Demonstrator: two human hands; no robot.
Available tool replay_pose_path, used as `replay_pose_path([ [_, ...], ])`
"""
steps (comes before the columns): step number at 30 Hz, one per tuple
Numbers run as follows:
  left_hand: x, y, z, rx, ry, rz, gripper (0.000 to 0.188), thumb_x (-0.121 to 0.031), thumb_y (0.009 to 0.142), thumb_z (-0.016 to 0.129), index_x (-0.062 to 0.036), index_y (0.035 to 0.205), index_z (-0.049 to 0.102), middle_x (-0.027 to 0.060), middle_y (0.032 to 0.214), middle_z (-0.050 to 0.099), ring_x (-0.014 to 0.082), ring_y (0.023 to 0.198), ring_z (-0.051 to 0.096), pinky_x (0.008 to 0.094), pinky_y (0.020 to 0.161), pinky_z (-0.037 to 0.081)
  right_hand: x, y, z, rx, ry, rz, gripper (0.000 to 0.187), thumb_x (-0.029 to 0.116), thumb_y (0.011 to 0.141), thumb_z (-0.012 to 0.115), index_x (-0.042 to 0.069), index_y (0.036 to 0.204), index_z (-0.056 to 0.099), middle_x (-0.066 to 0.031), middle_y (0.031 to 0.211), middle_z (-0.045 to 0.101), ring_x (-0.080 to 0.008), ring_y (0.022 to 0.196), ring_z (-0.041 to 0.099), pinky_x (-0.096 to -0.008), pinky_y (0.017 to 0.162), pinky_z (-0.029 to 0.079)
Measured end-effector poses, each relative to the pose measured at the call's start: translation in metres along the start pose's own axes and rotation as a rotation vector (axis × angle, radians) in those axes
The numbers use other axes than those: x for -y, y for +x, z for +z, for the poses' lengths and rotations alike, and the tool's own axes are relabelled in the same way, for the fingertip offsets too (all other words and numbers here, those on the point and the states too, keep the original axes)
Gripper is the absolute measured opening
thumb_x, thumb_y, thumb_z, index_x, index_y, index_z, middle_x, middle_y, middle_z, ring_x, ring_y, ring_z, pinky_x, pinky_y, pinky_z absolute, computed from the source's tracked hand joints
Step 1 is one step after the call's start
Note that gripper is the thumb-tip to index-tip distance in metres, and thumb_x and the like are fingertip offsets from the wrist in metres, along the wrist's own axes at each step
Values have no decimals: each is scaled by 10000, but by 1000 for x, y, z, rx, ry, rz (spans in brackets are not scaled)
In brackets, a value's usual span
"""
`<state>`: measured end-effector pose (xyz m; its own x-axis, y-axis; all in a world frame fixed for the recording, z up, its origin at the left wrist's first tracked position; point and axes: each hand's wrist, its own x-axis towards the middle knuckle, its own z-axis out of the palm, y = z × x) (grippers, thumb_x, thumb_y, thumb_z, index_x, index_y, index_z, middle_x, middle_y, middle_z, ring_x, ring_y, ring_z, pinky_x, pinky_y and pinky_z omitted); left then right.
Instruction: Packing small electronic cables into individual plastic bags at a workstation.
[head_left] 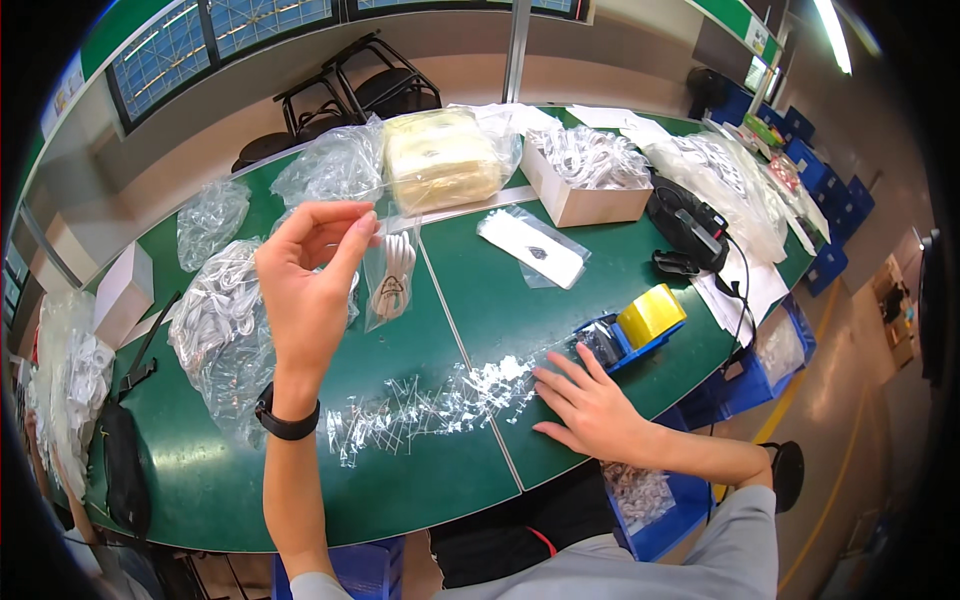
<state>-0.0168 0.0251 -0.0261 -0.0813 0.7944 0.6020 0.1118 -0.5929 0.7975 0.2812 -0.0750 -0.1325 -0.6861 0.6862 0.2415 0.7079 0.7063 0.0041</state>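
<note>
My left hand (308, 285) is raised over the table, thumb and forefinger pinched at the top corner of a small clear plastic bag (378, 312). Inside that bag is a coiled white cable (397, 262). My right hand (592, 405) has its fingers spread low over the table, fingertips beside the front of a blue tape dispenser (625, 352) with a yellow roll of tape (652, 314). Whether the fingertips touch the tape cannot be made out. Left of this hand, scraps of clear film or tape residue (440, 405) cover the green tabletop (400, 500).
A heap of bagged white cables (215, 310) lies left. Behind are a pack of yellowish bags (440, 160) and a box of cables (590, 205). A flat white pouch (535, 248) lies mid-table; a black bag (688, 225) sits right. Blue bins (665, 510) stand below the edge.
</note>
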Motion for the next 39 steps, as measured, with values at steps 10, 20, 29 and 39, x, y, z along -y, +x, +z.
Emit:
replay_pose_path([
  [10, -13, -11, 16, 11, 33, 45, 90, -3, 870, 695, 28, 954, 695, 75, 887, 729, 118, 808, 705, 220, 737, 521, -5, 82, -44, -534, 545, 179, 562, 136, 840, 725, 22, 1345, 505, -136, 1236, 624, -305, 1161, 596, -465, 1089, 375],
  [20, -31, -22, 23, 36, 50, 172, 158, 62, 866, 668, 42, 1021, 691, 87, 874, 704, 149, 830, 713, 228, 748, 529, -2, 146, -76, -611, 1262, 77, 142, 41, 886, 692, -14, 1010, 650, -70, 1014, 667, -120, 961, 632, -275, 897, 509],
  [29, -41, -19, 13, -16, -157, 94, 174, 29, 928, 621, 70, 1091, 665, 132, 956, 713, 178, 868, 707, 258, 796, 549, 6, 163, -93, -597, 1371, 18, 110, 27, 865, 713, -7, 950, 652, -43, 925, 663, -112, 887, 628, -263, 858, 504],
  [39, -46, -16, 12, -62, -202, 132, 329, 11, 912, 649, 53, 1234, 601, 153, 1049, 700, 164, 972, 677, 262, 869, 524, 8, 180, -96, -757, 1116, -87, 89, 23, 868, 696, -25, 934, 662, -54, 940, 638, -112, 894, 614, -253, 844, 496],
])
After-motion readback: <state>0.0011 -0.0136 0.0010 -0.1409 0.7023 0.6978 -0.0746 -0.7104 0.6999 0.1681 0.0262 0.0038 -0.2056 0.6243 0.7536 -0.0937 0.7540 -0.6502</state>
